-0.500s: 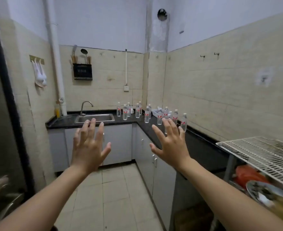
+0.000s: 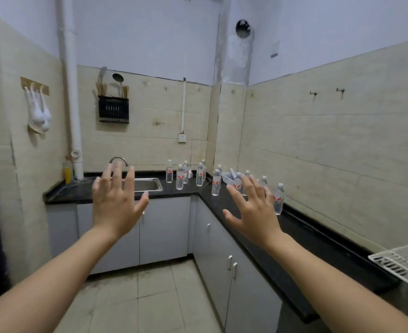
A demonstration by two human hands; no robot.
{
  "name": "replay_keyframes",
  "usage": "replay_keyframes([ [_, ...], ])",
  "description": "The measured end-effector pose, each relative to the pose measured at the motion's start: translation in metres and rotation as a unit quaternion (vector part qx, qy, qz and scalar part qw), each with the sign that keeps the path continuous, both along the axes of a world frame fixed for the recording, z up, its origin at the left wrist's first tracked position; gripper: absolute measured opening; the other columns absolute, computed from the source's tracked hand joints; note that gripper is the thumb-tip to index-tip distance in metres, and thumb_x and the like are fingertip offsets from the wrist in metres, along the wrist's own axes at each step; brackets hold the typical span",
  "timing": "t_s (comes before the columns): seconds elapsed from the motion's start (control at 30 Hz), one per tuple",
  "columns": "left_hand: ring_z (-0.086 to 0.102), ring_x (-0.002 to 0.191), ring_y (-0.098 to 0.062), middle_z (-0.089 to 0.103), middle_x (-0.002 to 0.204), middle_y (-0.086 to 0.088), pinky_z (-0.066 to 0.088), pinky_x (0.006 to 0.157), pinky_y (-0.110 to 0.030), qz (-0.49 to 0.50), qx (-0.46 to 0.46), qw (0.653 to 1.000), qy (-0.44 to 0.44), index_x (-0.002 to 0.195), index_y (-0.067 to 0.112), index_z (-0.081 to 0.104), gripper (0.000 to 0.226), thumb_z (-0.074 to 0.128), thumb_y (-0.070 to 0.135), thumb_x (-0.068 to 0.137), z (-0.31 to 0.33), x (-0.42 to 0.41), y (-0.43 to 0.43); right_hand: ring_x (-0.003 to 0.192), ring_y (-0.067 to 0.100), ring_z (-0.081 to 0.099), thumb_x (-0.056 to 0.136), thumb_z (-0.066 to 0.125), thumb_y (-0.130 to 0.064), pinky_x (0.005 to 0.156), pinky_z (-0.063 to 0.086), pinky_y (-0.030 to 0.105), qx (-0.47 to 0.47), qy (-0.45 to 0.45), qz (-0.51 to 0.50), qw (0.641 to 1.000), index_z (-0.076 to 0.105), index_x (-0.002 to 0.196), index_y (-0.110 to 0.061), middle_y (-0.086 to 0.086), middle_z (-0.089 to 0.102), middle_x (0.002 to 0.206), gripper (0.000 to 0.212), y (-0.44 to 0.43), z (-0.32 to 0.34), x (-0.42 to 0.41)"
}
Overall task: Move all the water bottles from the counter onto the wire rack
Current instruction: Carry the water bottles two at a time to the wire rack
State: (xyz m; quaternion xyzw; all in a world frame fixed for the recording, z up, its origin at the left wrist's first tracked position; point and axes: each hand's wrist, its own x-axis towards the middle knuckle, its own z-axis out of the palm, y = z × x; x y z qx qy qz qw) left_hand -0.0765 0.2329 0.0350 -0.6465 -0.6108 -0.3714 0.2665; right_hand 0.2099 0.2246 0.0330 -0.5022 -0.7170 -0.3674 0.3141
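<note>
Several small clear water bottles [image 2: 179, 177] with red-and-white labels stand upright around the corner of the black counter [image 2: 318, 239]. One bottle [image 2: 279, 199] stands furthest right along the counter, and some are partly hidden behind my right hand. The white wire rack [image 2: 405, 261] shows only its corner at the right edge, with nothing on the part in view. My left hand [image 2: 116, 203] and my right hand [image 2: 253, 212] are both raised in front of me, fingers spread, palms away, holding nothing and touching nothing.
A steel sink [image 2: 147, 185] with a curved tap is set in the counter at the left. A white basket [image 2: 229, 177] sits among the bottles. Grey cabinets [image 2: 164, 231] run below the counter, with tiled floor [image 2: 150, 304] between them. A yellow bottle [image 2: 67, 173] stands by the pipe.
The view has tilted up and to the left, so less of the wire rack shows. Both hands stay raised and spread, sitting lower in view.
</note>
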Motion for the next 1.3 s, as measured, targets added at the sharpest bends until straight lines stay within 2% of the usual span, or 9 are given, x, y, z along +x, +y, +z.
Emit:
replay_keyframes([
  [0.13,0.036,0.125,-0.042,0.046,0.131,-0.032,0.034,0.095,-0.06,-0.014,-0.028,0.999,-0.007,0.123,0.0,0.048,0.07,0.031,0.048,0.075,-0.011,0.006,0.054,0.122,0.031,0.033,0.074,0.042,-0.049,0.087,0.045,0.059,-0.01,0.002,-0.015,1.0,0.047,0.115,-0.021,0.02,0.056,0.127,0.05,0.042,-0.005,0.008],
  [0.27,0.028,0.122,-0.032,0.05,0.128,-0.03,0.037,0.092,-0.061,-0.05,-0.03,0.998,0.022,0.12,0.0,0.05,0.066,0.034,0.045,0.074,-0.028,0.033,0.102,0.122,0.03,0.033,0.073,0.042,-0.049,0.084,0.046,0.059,-0.024,0.002,-0.028,0.999,0.048,0.112,-0.02,0.022,0.056,0.126,0.048,0.08,-0.017,0.024],
  [0.4,0.025,0.124,-0.03,0.049,0.13,-0.029,0.034,0.096,-0.059,-0.069,-0.037,0.997,0.026,0.122,0.001,0.05,0.068,0.033,0.046,0.075,-0.031,0.056,0.146,0.121,0.03,0.033,0.073,0.042,-0.049,0.084,0.046,0.059,-0.024,-0.005,-0.023,0.999,0.048,0.111,-0.02,0.022,0.057,0.124,0.048,0.123,-0.023,0.046],
  [0.6,0.031,0.119,-0.031,0.056,0.123,-0.024,0.023,0.095,-0.047,-0.035,0.009,0.993,0.116,0.118,0.006,0.043,0.059,0.036,0.046,0.075,-0.014,0.066,0.226,0.12,0.034,0.039,0.074,0.041,-0.048,0.084,0.047,0.058,-0.028,-0.013,0.005,1.0,0.049,0.111,-0.019,0.023,0.058,0.122,0.048,0.223,-0.008,0.076],
  [0.73,0.033,0.117,-0.031,0.059,0.118,-0.024,0.023,0.093,-0.045,0.002,0.02,0.99,0.137,0.116,0.004,0.047,0.058,0.037,0.044,0.075,0.004,0.062,0.272,0.118,0.035,0.044,0.074,0.041,-0.048,0.084,0.047,0.057,-0.028,-0.025,0.042,0.998,0.053,0.109,-0.016,0.022,0.06,0.118,0.05,0.297,0.006,0.07],
  [0.83,0.033,0.117,-0.03,0.059,0.118,-0.023,0.022,0.093,-0.045,0.034,0.009,0.994,0.105,0.115,0.003,0.05,0.058,0.037,0.044,0.076,-0.001,0.053,0.301,0.112,0.04,0.057,0.074,0.041,-0.047,0.084,0.048,0.055,-0.039,-0.028,0.072,0.996,0.061,0.107,-0.014,0.022,0.061,0.118,0.051,0.342,0.002,0.052],
  [1.07,0.035,0.116,-0.03,0.061,0.116,-0.022,0.025,0.093,-0.045,0.101,-0.05,0.984,0.134,0.116,0.004,0.049,0.058,0.037,0.044,0.075,-0.045,-0.018,0.347,0.111,0.038,0.059,0.072,0.049,-0.046,0.081,0.051,0.054,-0.091,-0.054,0.133,0.986,0.062,0.107,-0.016,0.021,0.062,0.117,0.048,0.424,-0.045,-0.027],
  [1.2,0.034,0.116,-0.032,0.06,0.116,-0.023,0.024,0.092,-0.045,0.14,-0.062,0.982,0.111,0.114,0.002,0.051,0.058,0.036,0.044,0.075,-0.053,-0.088,0.374,0.113,0.04,0.057,0.068,0.061,-0.043,0.082,0.05,0.057,-0.106,-0.067,0.158,0.979,0.062,0.108,-0.014,0.023,0.06,0.12,0.049,0.468,-0.054,-0.091],
  [1.3,0.033,0.116,-0.031,0.06,0.116,-0.025,0.028,0.091,-0.047,0.153,-0.058,0.985,0.063,0.111,0.0,0.055,0.06,0.036,0.044,0.075,-0.051,-0.143,0.398,0.112,0.039,0.058,0.069,0.059,-0.043,0.082,0.049,0.056,-0.102,-0.063,0.159,0.98,0.063,0.107,-0.014,0.022,0.061,0.118,0.048,0.499,-0.054,-0.144],
])
